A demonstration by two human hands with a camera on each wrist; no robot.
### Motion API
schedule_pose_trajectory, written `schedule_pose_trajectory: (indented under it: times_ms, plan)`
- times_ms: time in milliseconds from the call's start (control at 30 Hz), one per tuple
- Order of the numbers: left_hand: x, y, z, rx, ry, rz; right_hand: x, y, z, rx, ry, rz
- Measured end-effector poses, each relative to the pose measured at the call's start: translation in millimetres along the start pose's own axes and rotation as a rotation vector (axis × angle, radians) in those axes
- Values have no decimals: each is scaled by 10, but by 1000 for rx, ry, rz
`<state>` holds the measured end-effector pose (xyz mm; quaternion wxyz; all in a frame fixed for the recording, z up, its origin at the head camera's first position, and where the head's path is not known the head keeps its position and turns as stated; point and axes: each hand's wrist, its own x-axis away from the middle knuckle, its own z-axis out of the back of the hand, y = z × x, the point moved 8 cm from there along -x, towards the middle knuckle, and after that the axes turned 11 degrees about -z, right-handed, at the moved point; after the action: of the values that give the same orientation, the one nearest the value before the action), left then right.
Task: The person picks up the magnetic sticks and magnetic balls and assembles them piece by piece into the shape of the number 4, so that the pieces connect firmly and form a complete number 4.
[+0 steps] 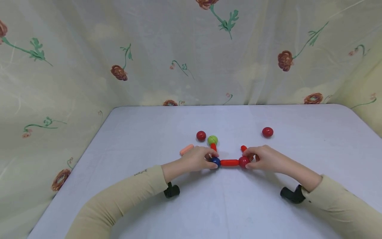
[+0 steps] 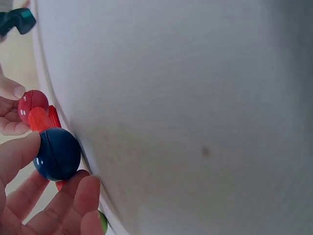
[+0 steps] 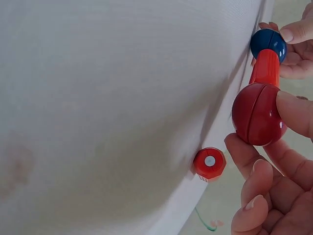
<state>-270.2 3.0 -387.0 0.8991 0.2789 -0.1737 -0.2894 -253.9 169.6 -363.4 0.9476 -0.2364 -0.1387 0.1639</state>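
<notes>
My left hand [image 1: 195,159] pinches a dark blue ball [image 2: 57,154] between thumb and fingers. Opposite it, my right hand [image 1: 264,160] grips a red ball [image 3: 259,114] by its sides. A red rod [image 1: 229,162] spans the space between these two balls and meets both. From near the blue ball, a second red rod [image 1: 213,147] runs back to a green ball [image 1: 212,140]. Just behind my right fingers lies another red rod [image 1: 243,148], partly covered by the hand. In the right wrist view, a red rod's end [image 3: 209,160] shows a pale round tip.
A salmon-pink rod [image 1: 186,149] lies beside my left hand. One loose red ball [image 1: 201,135] sits left of the green one, and another red ball [image 1: 267,132] is farther back on the right. Flowered cloth [image 1: 191,66] hangs behind the white-covered table [image 1: 143,126].
</notes>
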Motion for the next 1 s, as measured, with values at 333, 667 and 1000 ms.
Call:
schedule_pose_trajectory:
  times_ms: [333,667,1000]
  plan:
    - [-8,-2,23,-27,-7,0,-30,-21,26,19,8,21]
    - [-2,9,29,-40,-1,11,-33,4,6,13,-15,6]
    - [9,23,36,-52,1,8,-101,101,192,-15,56,-44]
